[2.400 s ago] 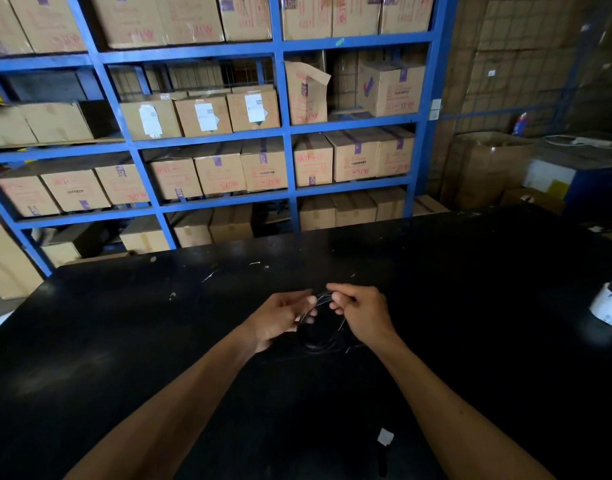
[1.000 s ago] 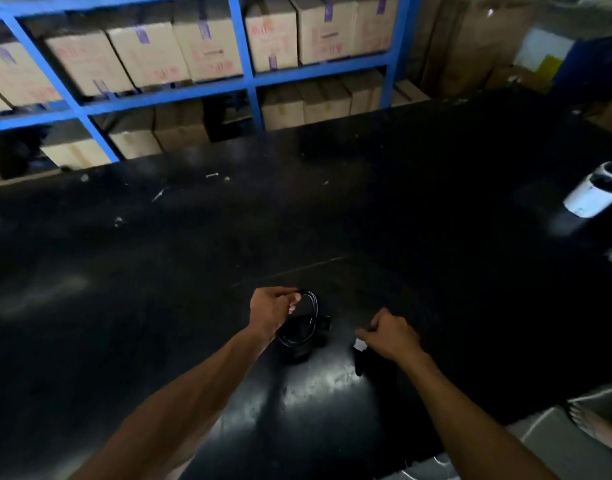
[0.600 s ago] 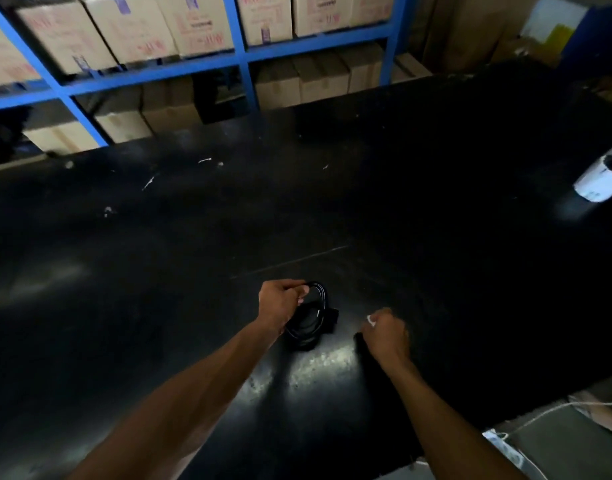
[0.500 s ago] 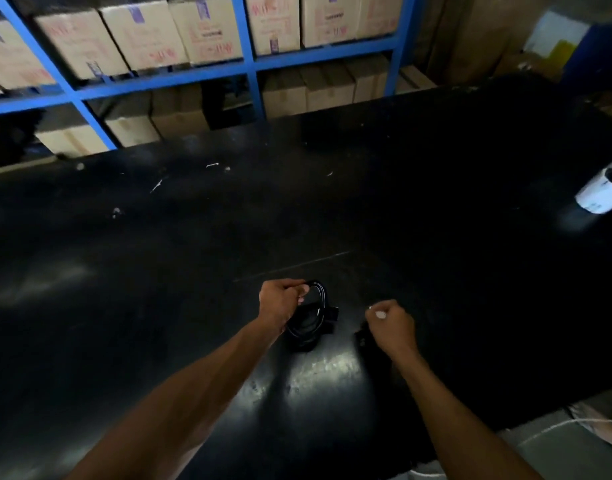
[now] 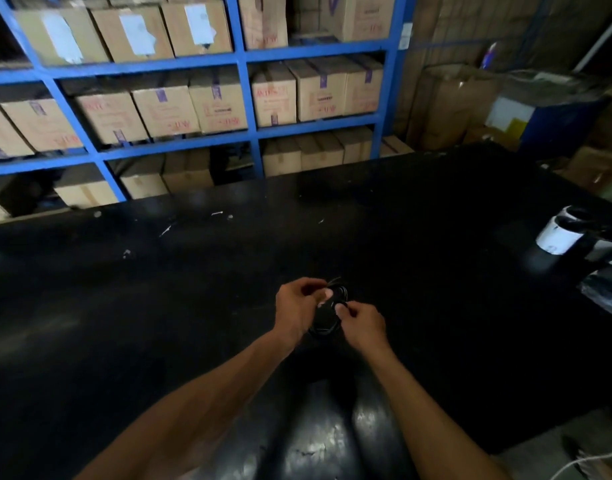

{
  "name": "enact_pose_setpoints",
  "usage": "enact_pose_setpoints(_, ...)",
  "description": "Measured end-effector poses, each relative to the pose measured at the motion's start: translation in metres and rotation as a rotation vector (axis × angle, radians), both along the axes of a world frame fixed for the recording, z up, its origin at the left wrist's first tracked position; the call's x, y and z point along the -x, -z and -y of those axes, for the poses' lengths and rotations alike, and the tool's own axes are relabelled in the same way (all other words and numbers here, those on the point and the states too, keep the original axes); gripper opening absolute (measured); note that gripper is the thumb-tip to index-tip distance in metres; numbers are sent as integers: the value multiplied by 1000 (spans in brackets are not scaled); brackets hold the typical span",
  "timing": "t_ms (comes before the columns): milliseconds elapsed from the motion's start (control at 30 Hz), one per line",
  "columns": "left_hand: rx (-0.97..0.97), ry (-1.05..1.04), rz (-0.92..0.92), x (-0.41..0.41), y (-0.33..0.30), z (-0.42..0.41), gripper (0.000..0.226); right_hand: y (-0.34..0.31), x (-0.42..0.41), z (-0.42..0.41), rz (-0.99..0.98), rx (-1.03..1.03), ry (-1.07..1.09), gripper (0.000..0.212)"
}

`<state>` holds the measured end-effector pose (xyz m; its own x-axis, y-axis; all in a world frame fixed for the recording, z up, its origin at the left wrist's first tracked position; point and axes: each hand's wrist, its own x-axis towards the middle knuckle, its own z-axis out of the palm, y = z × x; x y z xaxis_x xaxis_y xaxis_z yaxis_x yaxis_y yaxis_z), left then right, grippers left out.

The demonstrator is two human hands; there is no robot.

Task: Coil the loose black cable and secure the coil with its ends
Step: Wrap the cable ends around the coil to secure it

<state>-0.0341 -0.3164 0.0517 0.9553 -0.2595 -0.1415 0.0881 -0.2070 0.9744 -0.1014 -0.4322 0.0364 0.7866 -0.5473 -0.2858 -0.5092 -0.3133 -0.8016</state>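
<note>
Black table (image 5: 159, 341), centre: left hand (image 5: 296, 308) closed around the coiled black cable (image 5: 327, 318), which sits between both hands. Right hand (image 5: 361, 325), at the coil's 4 o'clock, pinches it with curled fingers. White roll (image 5: 557, 237) at 2 o'clock. Blue shelving (image 5: 245, 98) with cartons at 12 o'clock.

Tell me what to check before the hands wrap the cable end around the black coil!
1. Left hand is gripping the coil: ok.
2. Right hand is touching the coil too: ok, its fingers pinch at the coil's edge.
3. Loops stay bunched together: ok, they look like one tight bundle between the hands.
4. The loose cable end is ready to wrap: cannot tell, black on black hides it.
5. Table around the hands has room: ok, only tiny scraps lie farther off.
6. White roll is out of the way: ok, it sits far right.
</note>
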Motion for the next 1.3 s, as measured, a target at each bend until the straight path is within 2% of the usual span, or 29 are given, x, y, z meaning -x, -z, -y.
enact_pose_setpoints(100,5,63,75,12,-11,6,17,-9,2,-3,87,-190,209,13)
enact_pose_setpoints(233,74,122,59,21,-18,9,24,-13,0,-1,231,-473,386,9)
enact_pose_setpoints(400,98,147,40,19,-20,10,18,-25,-4,7,371,-971,401,21)
enact_pose_setpoints(467,100,159,33,18,-20,10,15,-28,-5,10,342,-1058,407,23)
enact_pose_setpoints(633,100,156,-48,12,-30,11,15,-24,-14,17,293,-1080,374,25)
enact_pose_setpoints(800,127,168,-156,0,-37,9,34,-23,-18,19,253,-1054,343,26)
enact_pose_setpoints(900,144,164,-192,-5,-34,8,28,-24,-20,18,247,-1038,308,24)
enact_pose_setpoints(967,141,111,-220,-9,-30,5,27,-28,-20,20,217,-958,259,22)
enact_pose_setpoints(1100,141,68,-233,-12,-23,1,27,-33,-17,25,280,-669,189,17)
enact_pose_setpoints(1300,166,105,-279,-13,-20,2,28,-40,-11,32,277,98,-168,26)
